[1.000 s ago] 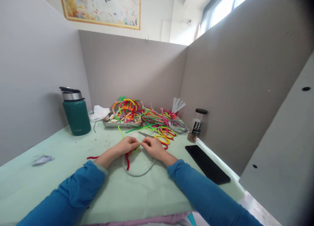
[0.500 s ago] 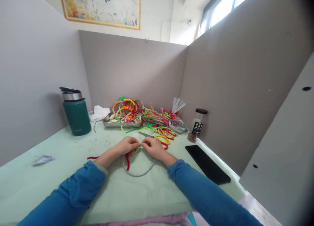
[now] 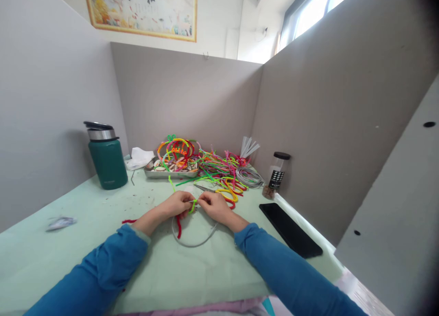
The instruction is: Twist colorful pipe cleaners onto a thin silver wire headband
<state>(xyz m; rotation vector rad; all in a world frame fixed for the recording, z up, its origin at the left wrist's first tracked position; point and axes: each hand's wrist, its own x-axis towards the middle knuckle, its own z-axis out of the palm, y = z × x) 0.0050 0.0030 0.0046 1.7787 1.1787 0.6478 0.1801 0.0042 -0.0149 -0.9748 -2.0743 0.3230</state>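
Observation:
Near the middle of the table, my left hand (image 3: pixel 177 204) and my right hand (image 3: pixel 216 207) are closed in pinches, fingertips almost meeting. Between them a light-green pipe cleaner (image 3: pixel 192 206) is bent around the top of a grey wire loop (image 3: pixel 194 246). The loop hangs below both hands and runs up behind them. Past my left fingers, the light-green strand's far end stands up. A red pipe cleaner (image 3: pixel 179 228) dangles beneath my left hand. Just beyond my right hand lie scissors (image 3: pixel 230 193) with yellow and red handles. My fingers hide the exact grip points.
Behind stands a metal tray (image 3: pixel 171 174) of small pieces and coloured hoops, beside a heap of pipe cleaners (image 3: pixel 219 163) and coiled grey wire (image 3: pixel 250 178). A green bottle (image 3: pixel 108 163) is left; a clear jar (image 3: pixel 275 176) and black phone (image 3: pixel 290 229) are right. Partitions surround the table.
My fingertips have shifted slightly apart, so more of the light-green pipe cleaner shows between them. The wire loop and the other things stay put.

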